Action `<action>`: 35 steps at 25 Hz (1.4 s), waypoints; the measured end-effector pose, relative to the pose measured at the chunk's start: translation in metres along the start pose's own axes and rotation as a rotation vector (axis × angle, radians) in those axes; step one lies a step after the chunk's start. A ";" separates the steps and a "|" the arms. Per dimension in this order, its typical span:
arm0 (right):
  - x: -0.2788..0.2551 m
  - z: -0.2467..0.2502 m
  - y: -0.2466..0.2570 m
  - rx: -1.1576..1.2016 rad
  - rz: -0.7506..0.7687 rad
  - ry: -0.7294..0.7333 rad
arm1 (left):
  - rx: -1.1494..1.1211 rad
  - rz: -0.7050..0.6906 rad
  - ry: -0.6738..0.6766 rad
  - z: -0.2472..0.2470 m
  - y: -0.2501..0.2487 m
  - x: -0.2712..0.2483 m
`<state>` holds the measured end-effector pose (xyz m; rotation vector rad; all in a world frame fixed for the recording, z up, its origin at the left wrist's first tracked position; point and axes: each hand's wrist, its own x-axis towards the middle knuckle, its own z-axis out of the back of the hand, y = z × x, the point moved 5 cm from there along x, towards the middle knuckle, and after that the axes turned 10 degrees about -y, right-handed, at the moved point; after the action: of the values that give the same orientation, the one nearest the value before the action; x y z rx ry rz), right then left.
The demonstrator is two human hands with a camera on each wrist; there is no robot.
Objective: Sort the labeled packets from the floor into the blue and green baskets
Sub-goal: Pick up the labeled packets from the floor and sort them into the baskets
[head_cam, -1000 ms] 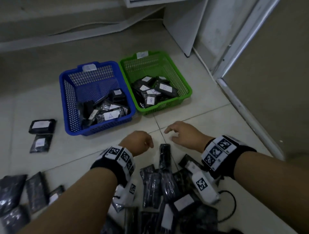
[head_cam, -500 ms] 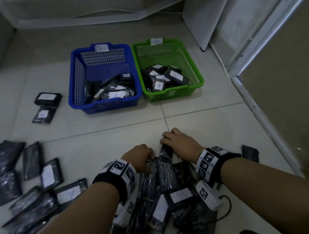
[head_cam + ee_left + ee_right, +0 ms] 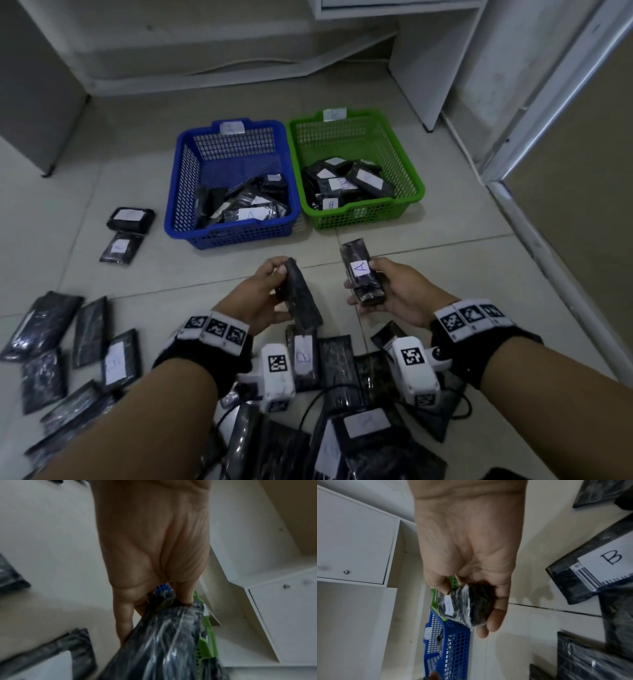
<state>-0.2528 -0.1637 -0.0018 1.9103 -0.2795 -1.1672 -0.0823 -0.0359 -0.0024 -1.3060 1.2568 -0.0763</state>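
Between both hands, packet (image 3: 362,277) labelled "A", right hand (image 3: 394,291).

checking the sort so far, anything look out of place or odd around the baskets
Two packets lie apart on the floor left of the blue basket, away from the main pile. The left hand holds its packet label hidden, so its bin cannot be told.

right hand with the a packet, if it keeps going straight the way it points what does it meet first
Likely the green plastic mesh basket: the right hand and its black A-labelled packet point at its near wall, bare floor between. Depth is uncertain.
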 end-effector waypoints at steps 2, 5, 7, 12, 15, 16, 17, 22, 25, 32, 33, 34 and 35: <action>-0.001 0.002 0.007 0.026 -0.009 -0.019 | -0.252 0.033 -0.023 -0.017 -0.006 0.004; -0.006 0.002 0.014 0.024 0.010 -0.004 | -0.465 0.065 0.027 -0.043 -0.011 0.006; -0.010 0.003 0.019 0.020 0.048 0.020 | -0.525 0.046 0.028 -0.053 -0.010 0.008; -0.010 0.013 0.028 0.029 0.169 -0.064 | -0.406 -0.038 0.010 -0.063 -0.003 0.015; -0.007 0.016 0.030 0.028 0.214 -0.089 | -0.390 -0.111 0.008 -0.059 -0.001 0.017; -0.006 0.015 0.030 0.025 0.224 -0.088 | -0.381 -0.132 0.018 -0.058 -0.002 0.015; -0.006 0.014 0.030 0.019 0.230 -0.088 | -0.361 -0.149 0.017 -0.056 -0.002 0.014; 0.010 -0.004 0.020 0.001 0.220 -0.060 | -0.387 -0.195 -0.231 -0.025 -0.001 0.022; 0.022 -0.028 0.021 -0.036 0.215 -0.032 | -0.389 -0.165 -0.380 0.008 -0.003 0.029; 0.072 -0.099 0.079 -0.287 0.268 -0.091 | -0.221 -0.321 -0.501 0.071 -0.098 0.043; 0.083 -0.109 0.085 -0.285 0.255 -0.106 | -0.172 -0.339 -0.503 0.080 -0.116 0.051; 0.093 -0.116 0.087 -0.278 0.238 -0.133 | -0.137 -0.341 -0.513 0.091 -0.129 0.063; 0.103 -0.123 0.089 -0.257 0.216 -0.163 | -0.088 -0.337 -0.549 0.106 -0.142 0.078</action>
<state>-0.0769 -0.2090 0.0260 1.5249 -0.3942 -1.1543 0.1069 -0.0671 0.0276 -1.4769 0.5757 0.0969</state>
